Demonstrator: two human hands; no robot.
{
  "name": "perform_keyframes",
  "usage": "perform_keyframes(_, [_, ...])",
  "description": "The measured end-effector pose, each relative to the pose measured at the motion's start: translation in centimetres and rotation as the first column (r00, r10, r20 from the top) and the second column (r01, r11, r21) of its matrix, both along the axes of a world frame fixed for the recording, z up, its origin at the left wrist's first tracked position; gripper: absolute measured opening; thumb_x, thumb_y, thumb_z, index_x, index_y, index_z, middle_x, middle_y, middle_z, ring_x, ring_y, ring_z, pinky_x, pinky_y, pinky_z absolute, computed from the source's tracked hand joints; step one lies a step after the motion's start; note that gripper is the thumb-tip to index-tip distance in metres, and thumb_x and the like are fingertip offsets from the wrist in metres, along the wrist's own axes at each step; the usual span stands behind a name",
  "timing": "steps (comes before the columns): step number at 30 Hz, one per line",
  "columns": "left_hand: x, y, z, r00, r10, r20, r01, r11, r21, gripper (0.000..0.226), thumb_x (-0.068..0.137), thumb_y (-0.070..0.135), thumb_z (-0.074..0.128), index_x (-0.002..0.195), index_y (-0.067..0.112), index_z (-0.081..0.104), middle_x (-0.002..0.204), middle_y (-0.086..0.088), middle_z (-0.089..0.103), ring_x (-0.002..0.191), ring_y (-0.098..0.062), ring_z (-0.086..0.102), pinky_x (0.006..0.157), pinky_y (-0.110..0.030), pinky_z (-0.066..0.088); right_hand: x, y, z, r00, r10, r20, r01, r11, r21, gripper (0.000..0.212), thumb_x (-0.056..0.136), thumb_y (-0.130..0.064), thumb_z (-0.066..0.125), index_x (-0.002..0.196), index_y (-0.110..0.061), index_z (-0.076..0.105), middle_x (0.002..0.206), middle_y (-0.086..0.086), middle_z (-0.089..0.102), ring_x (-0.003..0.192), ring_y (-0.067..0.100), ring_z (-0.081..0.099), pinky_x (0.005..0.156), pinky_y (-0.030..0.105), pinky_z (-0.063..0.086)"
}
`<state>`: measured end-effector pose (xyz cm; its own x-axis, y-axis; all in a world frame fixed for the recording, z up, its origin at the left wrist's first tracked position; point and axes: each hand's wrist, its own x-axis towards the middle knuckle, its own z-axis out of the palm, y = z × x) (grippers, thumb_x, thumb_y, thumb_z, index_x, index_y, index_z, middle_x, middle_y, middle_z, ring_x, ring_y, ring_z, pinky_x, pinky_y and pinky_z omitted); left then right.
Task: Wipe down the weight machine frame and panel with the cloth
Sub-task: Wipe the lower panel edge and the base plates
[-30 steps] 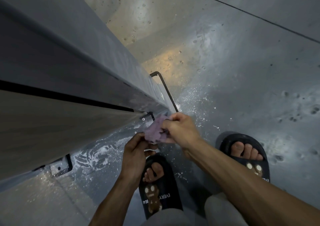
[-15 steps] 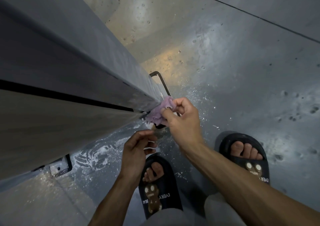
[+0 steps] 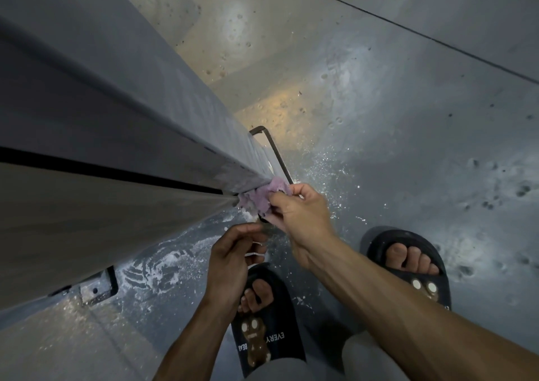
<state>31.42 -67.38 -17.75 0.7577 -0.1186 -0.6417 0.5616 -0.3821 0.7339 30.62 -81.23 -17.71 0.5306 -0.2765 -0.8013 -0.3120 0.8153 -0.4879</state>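
Observation:
I look straight down the grey weight machine frame (image 3: pixel 151 112), whose post drops to the floor, with a lighter panel (image 3: pixel 87 223) beside it across a black gap. My right hand (image 3: pixel 300 214) grips a bunched purple cloth (image 3: pixel 262 195) and presses it against the bottom corner of the frame. My left hand (image 3: pixel 233 261) hovers just below, fingers loosely curled, holding nothing that I can make out.
A dark metal base bar (image 3: pixel 277 153) runs along the floor at the post's foot. A bolted bracket (image 3: pixel 97 288) sits lower left. The grey floor (image 3: pixel 408 147) is wet and speckled. My feet in black sandals (image 3: pixel 408 267) stand just beside the frame.
My right hand carried the cloth up from between both hands onto the frame's bottom corner. My left hand let go of the cloth and stayed below.

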Motion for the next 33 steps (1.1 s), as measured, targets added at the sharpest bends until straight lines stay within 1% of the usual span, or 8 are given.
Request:
perform_keyframes(8, [0.1,0.1,0.1,1.0,-0.001,0.006,0.001,1.0,-0.009,0.027,0.101,-0.006,0.047,0.101,0.004,0.073,0.087,-0.01,0.074,0.077,-0.022,0.066,0.066,-0.025,0.056,-1.1,-2.4,-3.8,0.971,0.136,-0.198,-0.208,0.89,-0.405,0.02,0.086,-0.005,0.075,0.089,-0.011,0.057,0.092,0.015,0.072,0.089,0.035,0.074,0.078,0.055,0.063])
perform_keyframes(13, [-0.1,-0.2,0.2,1.0,-0.002,-0.002,0.002,1.0,0.003,0.028,0.1,-0.006,0.048,0.102,0.005,0.073,0.088,-0.011,0.075,0.076,-0.021,0.066,0.065,-0.023,0.056,1.2,-0.4,-4.4,0.941,0.225,-0.251,-0.304,0.89,-0.34,0.024,0.087,-0.008,0.077,0.083,-0.016,0.054,0.091,0.013,0.072,0.088,0.032,0.074,0.074,0.053,0.063])
perform_keyframes(16, [-0.2,-0.3,0.2,1.0,-0.001,-0.006,0.001,1.0,0.011,0.028,0.1,-0.005,0.048,0.101,0.007,0.074,0.092,-0.015,0.074,0.076,-0.02,0.066,0.065,-0.023,0.055,1.4,0.2,-4.6,0.93,0.247,-0.273,-0.325,0.897,-0.298,0.025,0.088,-0.008,0.073,0.077,-0.017,0.053,0.076,0.005,0.067,0.066,0.021,0.066,0.06,0.034,0.058])
perform_keyframes(20, [-0.6,-0.3,0.1,0.999,0.017,-0.032,-0.016,1.0,0.015,0.031,0.1,-0.005,0.049,0.098,0.01,0.075,0.091,-0.014,0.074,0.077,-0.022,0.066,0.064,-0.024,0.054,1.8,0.2,-3.4,0.974,0.205,-0.091,-0.204,0.979,0.027,0.026,0.093,0.011,0.06,0.071,-0.004,0.061,0.073,0.015,0.071,0.073,0.032,0.069,0.074,0.038,0.062])
perform_keyframes(22, [-0.5,-0.4,0.1,0.999,0.02,-0.032,-0.02,1.0,0.01,0.032,0.1,-0.005,0.048,0.097,0.01,0.076,0.091,-0.015,0.074,0.076,-0.022,0.066,0.065,-0.025,0.054,1.9,-0.5,-2.9,0.988,0.138,-0.068,-0.135,0.99,0.045,0.02,0.092,0.013,0.06,0.077,0.0,0.059,0.081,0.021,0.073,0.075,0.034,0.074,0.068,0.032,0.065])
perform_keyframes(25, [-0.2,-0.1,0.1,1.0,0.004,-0.017,-0.003,1.0,0.014,0.029,0.101,-0.005,0.047,0.1,0.007,0.074,0.09,-0.014,0.074,0.076,-0.021,0.066,0.068,-0.027,0.054,1.0,-1.1,-3.2,0.995,0.051,-0.08,-0.061,0.991,-0.122,0.021,0.091,0.004,0.07,0.086,-0.007,0.053,0.094,0.023,0.075,0.074,0.027,0.078,0.067,0.032,0.064])
perform_keyframes(29, [-0.2,0.0,0.2,1.0,0.022,-0.01,-0.022,1.0,0.0,0.026,0.101,-0.004,0.048,0.103,0.005,0.072,0.089,-0.012,0.074,0.076,-0.022,0.066,0.067,-0.028,0.054,0.9,-0.6,-3.4,0.986,0.136,-0.096,-0.158,0.951,-0.267,0.024,0.088,0.002,0.072,0.084,-0.013,0.053,0.095,0.02,0.074,0.082,0.032,0.077,0.075,0.047,0.065])
perform_keyframes(33, [0.0,-0.4,0.3,0.999,0.04,0.002,-0.04,0.999,-0.033,0.023,0.101,-0.003,0.049,0.108,0.003,0.07,0.088,-0.012,0.074,0.075,-0.022,0.066,0.065,-0.028,0.054,0.2,-0.2,-2.0,0.977,0.211,0.017,-0.173,0.846,-0.504,0.021,0.084,-0.012,0.075,0.082,-0.019,0.055,0.088,0.0,0.071,0.084,0.026,0.075,0.075,0.049,0.064])
